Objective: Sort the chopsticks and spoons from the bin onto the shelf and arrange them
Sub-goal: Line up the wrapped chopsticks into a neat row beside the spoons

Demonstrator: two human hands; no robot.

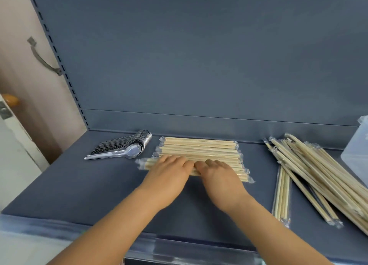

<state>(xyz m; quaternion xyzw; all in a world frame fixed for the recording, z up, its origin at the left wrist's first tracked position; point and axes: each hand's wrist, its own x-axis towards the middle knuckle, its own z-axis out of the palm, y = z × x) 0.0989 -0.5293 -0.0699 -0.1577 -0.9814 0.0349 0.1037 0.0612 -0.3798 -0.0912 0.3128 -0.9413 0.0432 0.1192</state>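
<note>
Shelf [99,185] stock, as we log it:
- Wrapped chopstick row [199,151]: mid-shelf, long axes left-right, crosswise to our reach.
- Left hand [169,173], right hand [219,175]: both grips released, fingers flat, pressing row's near edge.
- Spoon stack [127,147]: left of row.
- Loose chopstick pile [318,175]: unsorted, right, nearer right hand, we judge.
- Bin [356,151]: far right.

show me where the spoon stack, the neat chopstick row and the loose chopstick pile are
spoon stack [127,147]: head view, on the handles of the fanned spoons
neat chopstick row [199,147]: head view, on the middle of the far packets
loose chopstick pile [310,165]: head view, on the crossed packets at the right
</note>
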